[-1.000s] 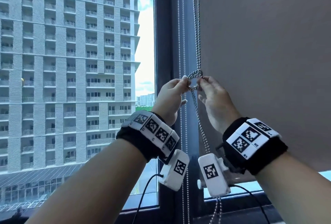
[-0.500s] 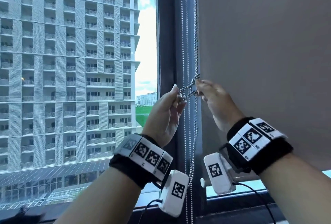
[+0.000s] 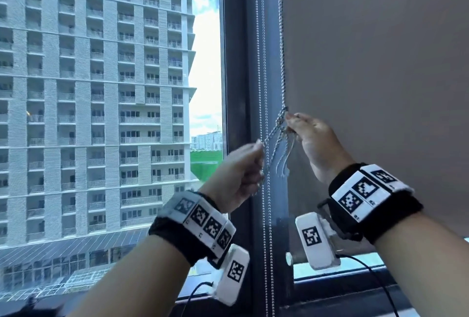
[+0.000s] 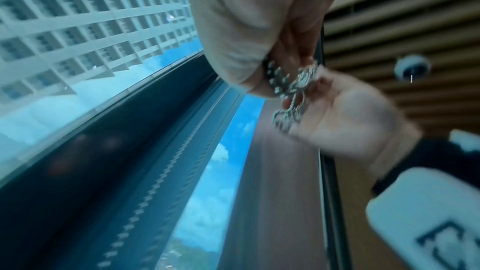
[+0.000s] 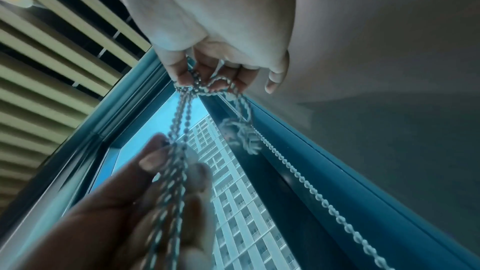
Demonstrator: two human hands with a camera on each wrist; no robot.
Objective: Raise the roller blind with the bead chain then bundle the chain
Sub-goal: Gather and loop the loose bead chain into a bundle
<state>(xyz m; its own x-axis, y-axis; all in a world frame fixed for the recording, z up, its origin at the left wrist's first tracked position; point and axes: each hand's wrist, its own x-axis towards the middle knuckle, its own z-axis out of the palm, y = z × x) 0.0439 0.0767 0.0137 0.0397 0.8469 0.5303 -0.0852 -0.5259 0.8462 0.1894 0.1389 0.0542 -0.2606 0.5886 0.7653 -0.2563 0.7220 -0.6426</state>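
At the window frame (image 3: 241,88), beside the left edge of the grey blind (image 3: 368,75), the bead chain (image 3: 281,37) hangs down to a tangle of loops held between both hands. The right hand (image 3: 313,143) is the higher one; its fingers (image 5: 182,73) are pinched together on the top of the bundle, where several strands cross. The left hand (image 3: 238,177) sits lower and to the left, its fingers (image 5: 153,161) curled and clamped on strands that run diagonally up to the right hand. A small loop end (image 3: 284,169) dangles free between the wrists, blurred in every view. How the strands wrap cannot be made out. A second pair of chain strands (image 3: 265,240) hangs straight along the frame and is cut off at the bottom edge. The blind's top is out of view. A tower block (image 3: 96,88) fills the glass.
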